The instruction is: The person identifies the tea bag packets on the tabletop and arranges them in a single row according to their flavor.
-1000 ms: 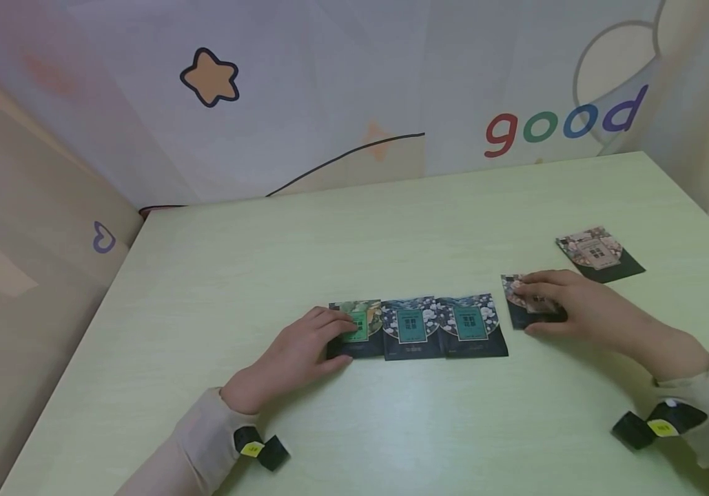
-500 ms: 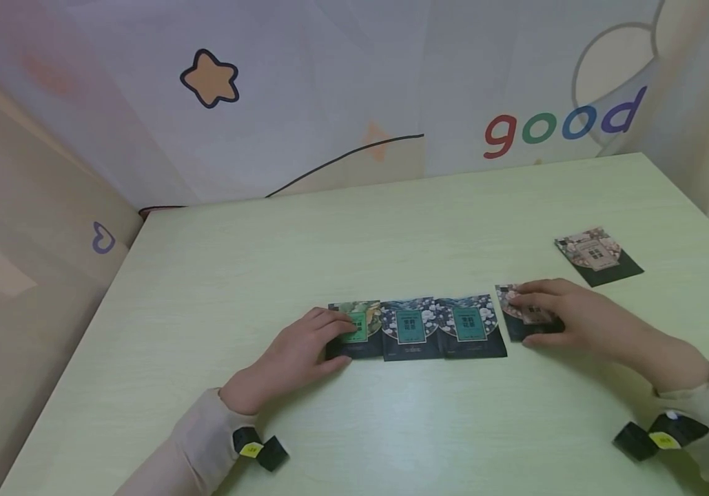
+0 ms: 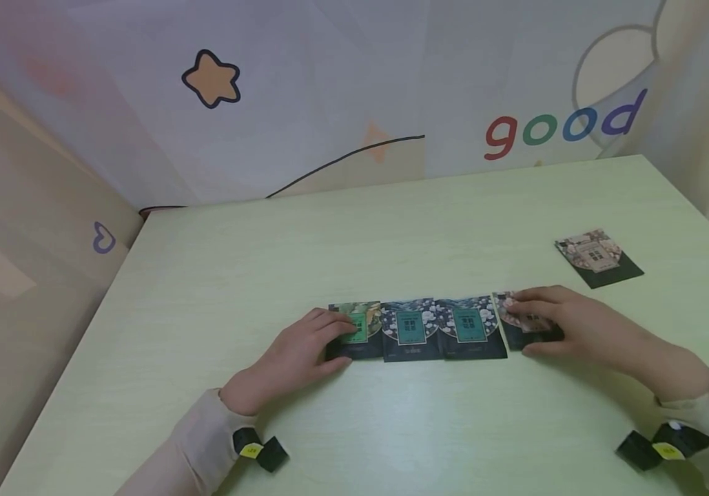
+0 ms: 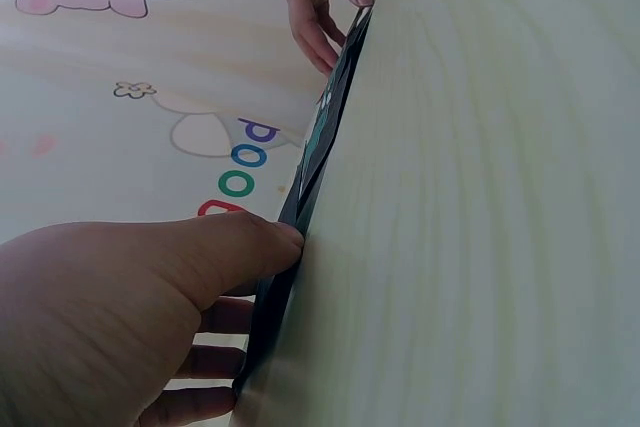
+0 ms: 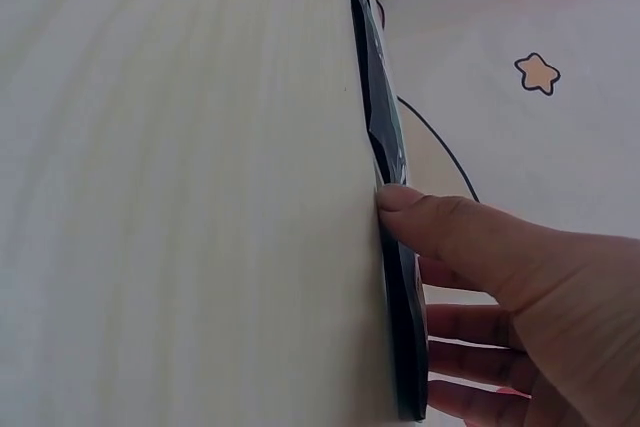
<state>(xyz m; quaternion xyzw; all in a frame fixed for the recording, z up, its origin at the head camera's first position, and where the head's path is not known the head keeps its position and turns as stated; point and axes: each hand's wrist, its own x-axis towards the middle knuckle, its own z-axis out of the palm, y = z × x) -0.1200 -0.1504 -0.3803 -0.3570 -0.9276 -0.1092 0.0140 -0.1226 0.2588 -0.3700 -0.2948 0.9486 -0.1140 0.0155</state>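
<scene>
Three flat, dark tea sachets with printed tops lie side by side in a row in the head view. My left hand (image 3: 295, 351) holds the green-labelled tea sachet (image 3: 368, 350) at the row's left end, fingers over its face and thumb (image 4: 275, 247) at its near edge. Beside it lie two teal-labelled sachets, a middle sachet (image 3: 413, 327) and a right-hand sachet (image 3: 470, 327), edges overlapping. My right hand (image 3: 583, 324) grips a pink-labelled tea sachet (image 3: 515, 339) right at the row's right end. Its fingers cover much of the label; the thumb (image 5: 405, 199) is on the near edge.
Another pink-labelled sachet (image 3: 599, 256) lies tilted further back on the right. All of them are on a pale green table (image 3: 236, 262). Behind the table rises a backdrop (image 3: 329, 83) with cartoon prints. Each sleeve carries a small black device, like the left one (image 3: 261, 449).
My right hand has drawn the pink-labelled tea sachet toward me and slightly left, level with the row. The left hand and the other sachets have stayed in place.
</scene>
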